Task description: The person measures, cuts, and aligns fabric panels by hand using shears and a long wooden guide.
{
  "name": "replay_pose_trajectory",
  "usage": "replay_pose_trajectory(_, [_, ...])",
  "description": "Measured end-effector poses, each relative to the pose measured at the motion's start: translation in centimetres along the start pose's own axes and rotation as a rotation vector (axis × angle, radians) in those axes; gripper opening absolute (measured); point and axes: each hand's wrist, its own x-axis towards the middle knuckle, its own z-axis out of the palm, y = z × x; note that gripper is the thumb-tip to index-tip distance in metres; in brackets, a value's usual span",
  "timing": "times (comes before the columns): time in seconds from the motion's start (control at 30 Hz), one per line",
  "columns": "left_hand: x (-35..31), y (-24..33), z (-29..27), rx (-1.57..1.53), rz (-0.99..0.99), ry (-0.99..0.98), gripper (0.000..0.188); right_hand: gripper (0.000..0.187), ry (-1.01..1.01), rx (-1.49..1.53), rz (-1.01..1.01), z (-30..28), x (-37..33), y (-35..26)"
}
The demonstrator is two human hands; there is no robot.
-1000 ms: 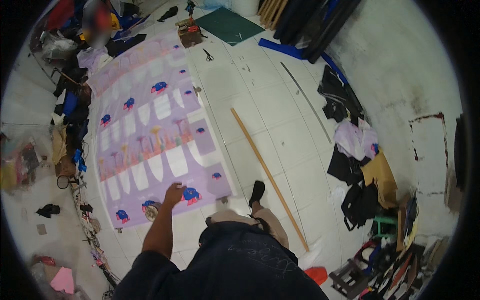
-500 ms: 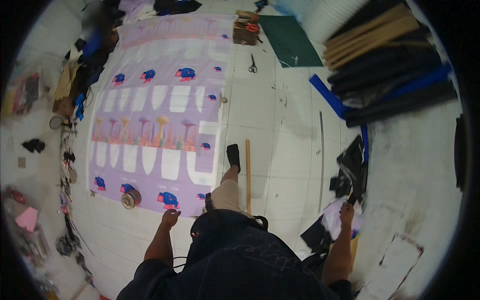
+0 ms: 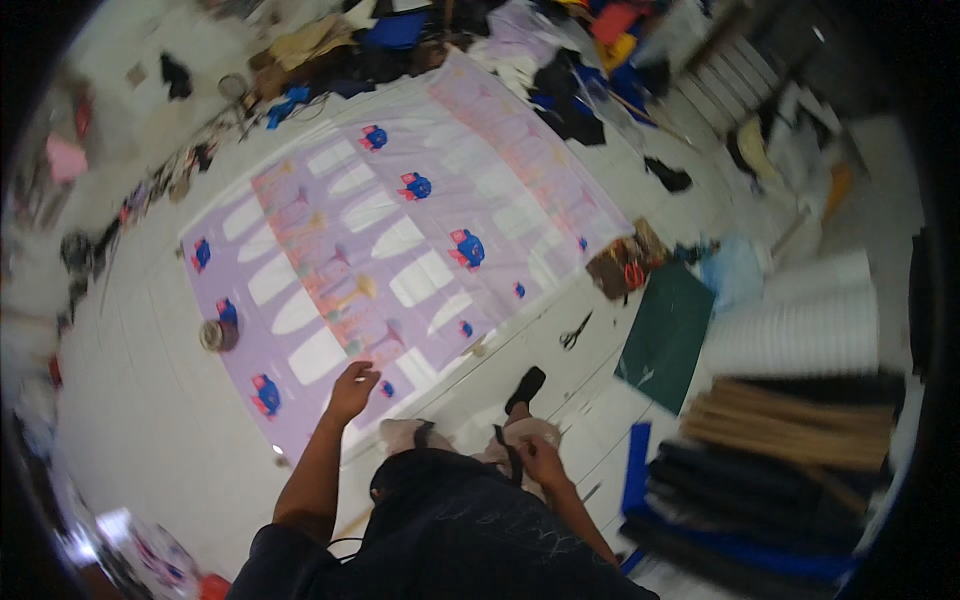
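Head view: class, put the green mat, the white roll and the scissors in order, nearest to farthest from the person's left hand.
From the left hand:
1. Scissors, ahead and to its right.
2. Green mat, farther right, past the scissors.
3. White roll, farthest right, beyond the mat.

Has the cloth (image 3: 320, 240) spread on the floor (image 3: 150, 370) in front, a round container (image 3: 214, 336) on its near left part. Holds the left hand (image 3: 352, 392) at its near right edge, the right hand (image 3: 540, 458) by the right leg. Shows a heap (image 3: 365, 60) along the cloth's far side, a box (image 3: 605, 275) beside its right corner, scissors (image 3: 574, 332) between cloth and mat (image 3: 667, 335); farther right, sticks (image 3: 785, 422) on rolls (image 3: 755, 515).
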Motion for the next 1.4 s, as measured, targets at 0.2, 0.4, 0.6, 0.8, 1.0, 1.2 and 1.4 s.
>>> replay_pose_trajectory(0.2, [-5.9,-14.4,12.2,0.331,-0.394,0.285,0.036,0.049,-0.105,-0.247,-0.071,-16.2,14.4,9.5])
replay_pose_trajectory(0.4, [-9.1,-1.8,32.2,-0.09,-0.338,0.372,0.033,0.057,-0.3,-0.464,-0.38,-31.9,21.6,16.6])
replay_pose_trajectory(0.6, [-8.2,8.6,38.8,0.078,-0.302,0.089,0.048,0.047,-0.654,-0.52,-0.236,-32.5,22.8,10.4])
replay_pose_trajectory(0.8, [-9.2,11.6,45.0,0.493,-0.169,-0.663,0.045,0.041,-1.297,-0.433,-0.128,-35.1,23.4,8.8])
replay_pose_trajectory(1.0, [-3.1,4.3,48.7,0.341,-0.538,-0.504,0.038,0.027,-1.006,-0.235,-0.193,-29.1,43.4,19.8])
replay_pose_trajectory(1.2, [6.6,-12.7,46.5,0.272,-0.587,-0.007,0.03,0.04,0.312,-0.76,-0.224,-36.1,80.6,25.6])
replay_pose_trajectory(1.4, [18.9,-24.4,41.0,0.492,-0.409,0.411,0.022,0.06,0.816,-1.188,0.142,-49.7,94.4,34.0])
